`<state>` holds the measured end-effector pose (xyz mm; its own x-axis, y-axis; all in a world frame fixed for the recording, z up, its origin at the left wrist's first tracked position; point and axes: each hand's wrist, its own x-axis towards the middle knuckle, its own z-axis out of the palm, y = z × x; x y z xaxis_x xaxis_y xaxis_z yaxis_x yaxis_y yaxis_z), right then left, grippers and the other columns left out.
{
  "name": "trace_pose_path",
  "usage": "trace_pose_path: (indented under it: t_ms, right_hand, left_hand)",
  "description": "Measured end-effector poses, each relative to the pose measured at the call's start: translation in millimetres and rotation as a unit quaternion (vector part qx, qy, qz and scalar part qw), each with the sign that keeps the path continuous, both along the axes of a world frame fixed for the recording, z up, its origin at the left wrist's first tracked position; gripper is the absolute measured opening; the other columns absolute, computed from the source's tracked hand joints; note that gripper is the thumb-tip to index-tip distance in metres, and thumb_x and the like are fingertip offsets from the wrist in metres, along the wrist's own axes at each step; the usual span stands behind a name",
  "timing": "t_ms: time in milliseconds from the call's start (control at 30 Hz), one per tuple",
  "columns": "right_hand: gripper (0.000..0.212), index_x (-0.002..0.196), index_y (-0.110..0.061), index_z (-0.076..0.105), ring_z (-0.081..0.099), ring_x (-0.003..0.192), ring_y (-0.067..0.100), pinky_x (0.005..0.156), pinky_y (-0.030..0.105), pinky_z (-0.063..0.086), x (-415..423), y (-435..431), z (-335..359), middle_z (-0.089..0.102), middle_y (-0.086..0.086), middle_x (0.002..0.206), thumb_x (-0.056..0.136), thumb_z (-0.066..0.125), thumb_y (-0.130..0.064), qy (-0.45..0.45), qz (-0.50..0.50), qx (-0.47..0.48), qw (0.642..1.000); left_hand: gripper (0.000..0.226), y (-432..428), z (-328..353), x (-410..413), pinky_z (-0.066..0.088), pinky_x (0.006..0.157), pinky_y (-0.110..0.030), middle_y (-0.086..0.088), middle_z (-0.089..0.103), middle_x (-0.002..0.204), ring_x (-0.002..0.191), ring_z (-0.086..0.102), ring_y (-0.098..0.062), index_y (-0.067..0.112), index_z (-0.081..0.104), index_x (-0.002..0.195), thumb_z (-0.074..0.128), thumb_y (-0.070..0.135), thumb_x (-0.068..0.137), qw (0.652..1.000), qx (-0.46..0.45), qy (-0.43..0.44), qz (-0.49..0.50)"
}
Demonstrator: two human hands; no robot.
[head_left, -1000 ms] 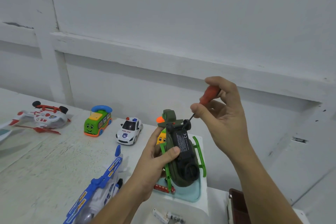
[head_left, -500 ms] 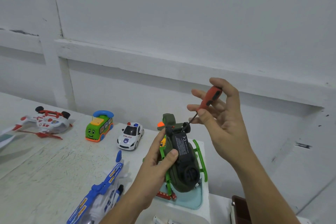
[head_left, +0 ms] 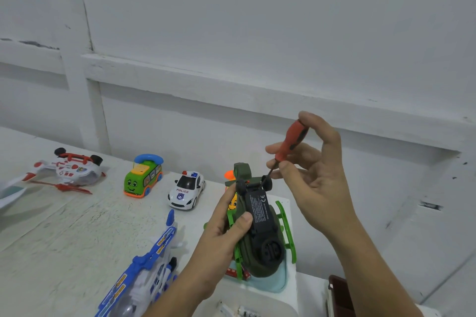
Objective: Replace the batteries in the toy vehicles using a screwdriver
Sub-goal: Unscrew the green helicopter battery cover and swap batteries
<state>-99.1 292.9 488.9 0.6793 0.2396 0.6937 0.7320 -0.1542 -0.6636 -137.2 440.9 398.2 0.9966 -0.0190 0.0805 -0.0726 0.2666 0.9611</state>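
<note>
Head view: my left hand (head_left: pixel 221 234) wraps the dark green plastic toy helicopter (head_left: pixel 265 252), held belly up over the white painted table (head_left: pixel 64 239), thumb pressed beside its black battery cover (head_left: pixel 258 210). My right hand (head_left: pixel 316 177) pinches the small red-handled screwdriver (head_left: pixel 291 143), index finger capping its top, tip at the cover's far end. The toy looks light, hollow and slick, so I judge the body the safest hold. The thin bright-green skids (head_left: pixel 286 224) could flex or snap.
</note>
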Motion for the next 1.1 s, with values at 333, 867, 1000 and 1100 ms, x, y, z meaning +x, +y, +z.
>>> trace_pose_path:
  t_ms: [333,867,1000,1100]
  right_hand:
    - [0.076,0.113,-0.059,0.050,0.068,0.080,0.020,0.067,0.039,0.061,0.5,4.3,5.4,0.065,-0.004,0.092,0.085,0.065,0.011,-0.006,-0.010,0.032,0.999]
    - [0.087,0.122,-0.050,0.024,0.072,0.068,0.033,0.087,0.047,0.057,9.1,7.0,8.5,0.063,0.015,0.085,0.080,0.068,0.013,0.105,-0.037,0.023,0.994]
    - [0.086,0.127,-0.040,0.021,0.069,0.068,0.044,0.075,0.042,0.060,15.3,10.4,4.8,0.056,0.022,0.081,0.082,0.060,0.021,0.146,-0.022,0.112,0.983]
    - [0.083,0.128,-0.039,0.019,0.069,0.068,0.043,0.075,0.045,0.060,16.2,14.0,1.9,0.058,0.010,0.077,0.085,0.057,0.021,0.154,-0.017,0.127,0.980]
  left_hand:
    - [0.049,3.1,-4.7,-2.0,0.057,0.081,-0.022,0.023,0.071,0.106,0.101,0.068,-0.004,0.056,0.047,0.122,0.058,0.027,0.085,1.000,0.000,0.005,0.005]
    - [0.055,13.8,-1.8,11.6,0.054,0.093,-0.028,0.005,0.067,0.125,0.112,0.065,-0.011,0.054,0.048,0.128,0.061,0.034,0.078,1.000,-0.001,-0.011,-0.025]
    - [0.054,17.9,-0.4,16.8,0.054,0.093,-0.027,0.007,0.066,0.126,0.112,0.065,-0.009,0.057,0.049,0.126,0.061,0.037,0.077,0.999,0.003,-0.018,-0.037]
    - [0.052,21.7,0.9,18.1,0.054,0.088,-0.023,0.008,0.066,0.125,0.112,0.065,-0.009,0.059,0.050,0.124,0.060,0.036,0.078,0.999,0.006,-0.015,-0.047]
